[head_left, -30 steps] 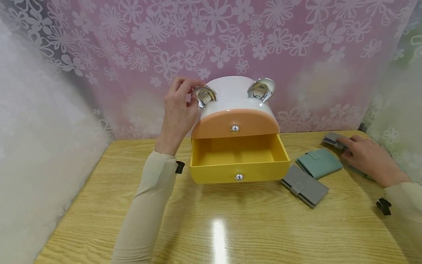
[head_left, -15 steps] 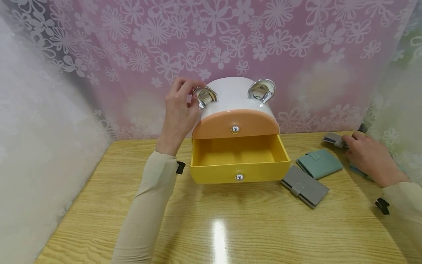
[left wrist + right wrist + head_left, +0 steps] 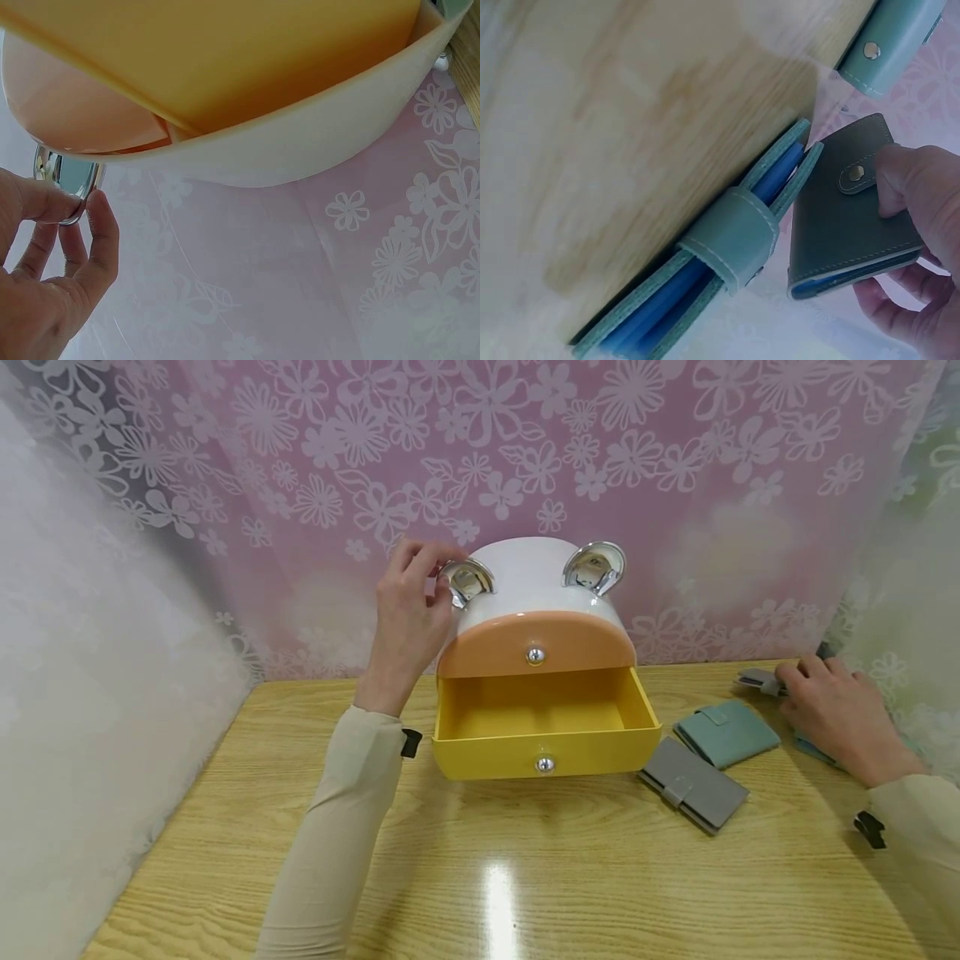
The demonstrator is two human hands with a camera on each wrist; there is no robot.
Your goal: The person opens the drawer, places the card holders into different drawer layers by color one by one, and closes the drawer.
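Note:
A small drawer cabinet [image 3: 525, 560] has a white shell, an orange upper drawer [image 3: 487, 647] pushed in and a yellow lower drawer [image 3: 491, 758] pulled out. My left hand [image 3: 412, 614] pinches the rim of its left silver ear [image 3: 471, 578] between thumb and fingers; the left wrist view shows this ear [image 3: 75, 176] up close. At the table's far right, my right hand [image 3: 843, 714] grips a grey snap wallet [image 3: 847, 217], thumb on its front beside the snap strap and other fingers behind. Just under that hand lies a teal wallet [image 3: 727, 232], mostly hidden in the head view.
Another teal wallet [image 3: 727, 733] and a grey wallet [image 3: 697, 783] lie on the wooden table [image 3: 600, 877], right of the drawer. A flowered pink curtain [image 3: 360, 443] hangs close behind the cabinet, and pale cloth [image 3: 90, 693] lines the left side.
My right hand has shifted slightly, and the grey wallet in it now shows a thinner edge to the head view. My left hand stays on the ear.

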